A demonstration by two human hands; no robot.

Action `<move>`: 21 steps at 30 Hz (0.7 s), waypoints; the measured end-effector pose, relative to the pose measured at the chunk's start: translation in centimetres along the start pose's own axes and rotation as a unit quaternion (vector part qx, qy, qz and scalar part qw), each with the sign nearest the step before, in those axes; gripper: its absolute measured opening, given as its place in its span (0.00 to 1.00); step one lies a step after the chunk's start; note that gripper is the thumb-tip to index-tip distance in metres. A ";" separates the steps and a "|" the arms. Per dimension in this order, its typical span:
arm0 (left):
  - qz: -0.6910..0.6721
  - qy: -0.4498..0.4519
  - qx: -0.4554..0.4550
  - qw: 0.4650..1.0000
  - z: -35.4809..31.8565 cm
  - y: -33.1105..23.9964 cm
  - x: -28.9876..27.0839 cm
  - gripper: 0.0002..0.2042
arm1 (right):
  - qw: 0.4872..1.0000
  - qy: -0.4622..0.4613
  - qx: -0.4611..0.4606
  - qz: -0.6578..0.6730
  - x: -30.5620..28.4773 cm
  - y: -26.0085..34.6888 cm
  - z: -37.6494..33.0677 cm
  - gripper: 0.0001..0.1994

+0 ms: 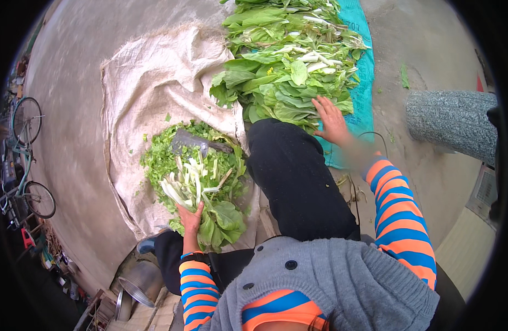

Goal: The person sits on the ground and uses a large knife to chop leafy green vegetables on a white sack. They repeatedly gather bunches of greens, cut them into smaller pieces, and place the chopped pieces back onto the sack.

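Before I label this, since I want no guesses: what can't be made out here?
Head view:
- Left hand: some fingers hidden by the bunch of greens.
- Right hand: its wrist is blurred.
- Leaf pile: far end cut off by the top edge.
- Clutter at lower left: pieces too small and dark to identify.

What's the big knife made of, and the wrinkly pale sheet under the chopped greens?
The knife blade is flat and dull grey, probably steel; its dark handle could be wood. The pale sheet looks like woven plastic or coarse cloth: matte, creased, with frayed edges.
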State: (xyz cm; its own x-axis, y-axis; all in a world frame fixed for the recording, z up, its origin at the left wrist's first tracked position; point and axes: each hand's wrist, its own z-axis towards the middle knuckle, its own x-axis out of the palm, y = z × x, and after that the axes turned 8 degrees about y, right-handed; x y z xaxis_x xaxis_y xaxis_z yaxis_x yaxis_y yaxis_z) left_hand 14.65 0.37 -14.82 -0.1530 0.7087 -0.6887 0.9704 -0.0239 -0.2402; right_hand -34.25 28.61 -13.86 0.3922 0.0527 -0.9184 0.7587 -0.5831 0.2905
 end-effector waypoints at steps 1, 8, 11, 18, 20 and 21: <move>0.015 -0.004 0.000 1.000 -0.3 -0.2 0.2 0.64 | 1.000 -0.002 0.013 -0.009 0.0 0.7 2.6 0.56; 0.106 0.015 -0.053 0.993 -0.6 -2.2 1.0 0.68 | 0.992 0.091 0.073 -0.046 3.1 3.7 9.0 0.65; 0.107 0.021 -0.055 0.992 -0.6 -2.3 1.1 0.69 | 0.997 0.048 0.060 -0.022 4.7 3.5 7.6 0.62; 0.073 0.038 -0.034 0.996 -0.7 -1.1 1.2 0.66 | 0.995 0.075 -0.012 0.067 3.6 1.0 5.2 0.58; 0.083 0.036 -0.033 0.995 -0.4 -1.0 1.3 0.66 | 0.992 0.123 0.002 0.039 3.3 1.0 5.3 0.58; 0.079 0.031 -0.032 0.996 -0.2 -1.0 1.4 0.66 | 0.994 0.106 0.006 0.031 3.5 1.2 5.4 0.57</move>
State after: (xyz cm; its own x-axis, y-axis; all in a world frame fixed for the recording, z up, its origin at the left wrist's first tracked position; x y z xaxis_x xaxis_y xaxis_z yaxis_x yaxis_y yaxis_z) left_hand 13.49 1.55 -15.42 0.0131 0.7417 -0.6706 0.9917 -0.0956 -0.0865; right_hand -34.77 23.68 -18.18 0.5396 0.1850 -0.8214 0.7238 -0.6002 0.3403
